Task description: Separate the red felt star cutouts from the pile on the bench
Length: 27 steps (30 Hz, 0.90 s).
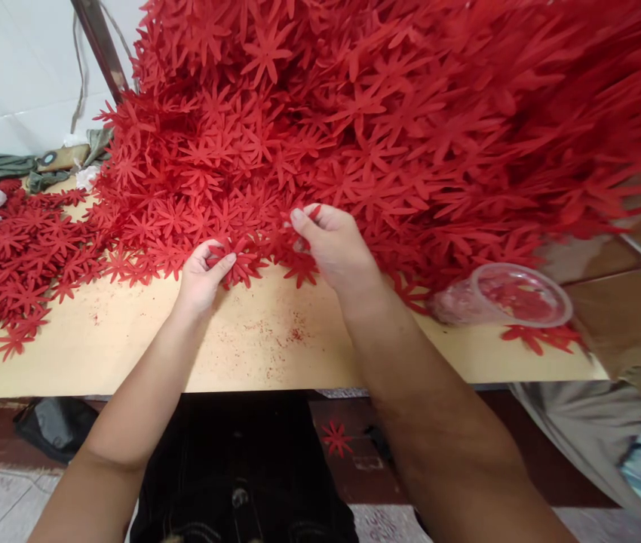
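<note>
The left hand (203, 273) pinches red flowers (241, 265) at the pile's six o'clock edge; the right hand (336, 243) pinches more beside it; the big heap (388, 113) at twelve o'clock looks mostly unsorted.

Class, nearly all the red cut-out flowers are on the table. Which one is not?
The single red flower lying on the dark floor under the table edge, between the person's forearms; every other one is on the tabletop.
</note>
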{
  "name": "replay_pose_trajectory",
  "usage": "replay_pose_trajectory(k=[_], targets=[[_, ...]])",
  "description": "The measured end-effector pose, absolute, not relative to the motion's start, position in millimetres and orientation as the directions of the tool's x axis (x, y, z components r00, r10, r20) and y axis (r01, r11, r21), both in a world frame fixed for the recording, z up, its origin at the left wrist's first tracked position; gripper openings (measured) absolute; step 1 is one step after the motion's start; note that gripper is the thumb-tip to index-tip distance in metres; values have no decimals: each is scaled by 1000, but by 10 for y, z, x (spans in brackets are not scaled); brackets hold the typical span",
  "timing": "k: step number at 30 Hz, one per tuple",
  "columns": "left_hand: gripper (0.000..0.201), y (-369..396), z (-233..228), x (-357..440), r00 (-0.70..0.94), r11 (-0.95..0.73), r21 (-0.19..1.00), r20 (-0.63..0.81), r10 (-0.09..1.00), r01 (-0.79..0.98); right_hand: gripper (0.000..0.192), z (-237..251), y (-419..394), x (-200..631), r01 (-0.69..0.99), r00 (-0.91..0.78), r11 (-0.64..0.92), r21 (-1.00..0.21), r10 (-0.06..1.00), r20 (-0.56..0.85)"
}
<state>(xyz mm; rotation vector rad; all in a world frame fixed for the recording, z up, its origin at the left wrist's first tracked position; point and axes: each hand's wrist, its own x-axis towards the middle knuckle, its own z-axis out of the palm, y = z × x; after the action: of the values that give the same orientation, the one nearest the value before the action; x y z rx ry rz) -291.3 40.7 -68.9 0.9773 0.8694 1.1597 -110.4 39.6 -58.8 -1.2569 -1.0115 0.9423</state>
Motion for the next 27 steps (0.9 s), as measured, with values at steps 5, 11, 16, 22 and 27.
replay_pose_trajectory(k=[5,11,16,22,27], targets=[[57,444,-694,-2934,165,80,956,-34,986,-282,7,-592,518,-1033,52,322,161,-985,931,170],[36,424,-656,-2930,193,71,951,-12,981,-302,14,-623,567,-1057,160,383,173,-972,896,222],[31,517,-587,-3052,127,41,943,1,992,-329,32,-633,596,-1002,354,427,141,-924,855,294],[24,641,-563,-3250,-39,8,915,-26,999,-404,14,-762,766,-918,433,451,147,-889,819,355],[24,599,-509,-3197,-64,57,898,-94,994,-437,21,-745,746,-952,487,364,154,-860,859,360]])
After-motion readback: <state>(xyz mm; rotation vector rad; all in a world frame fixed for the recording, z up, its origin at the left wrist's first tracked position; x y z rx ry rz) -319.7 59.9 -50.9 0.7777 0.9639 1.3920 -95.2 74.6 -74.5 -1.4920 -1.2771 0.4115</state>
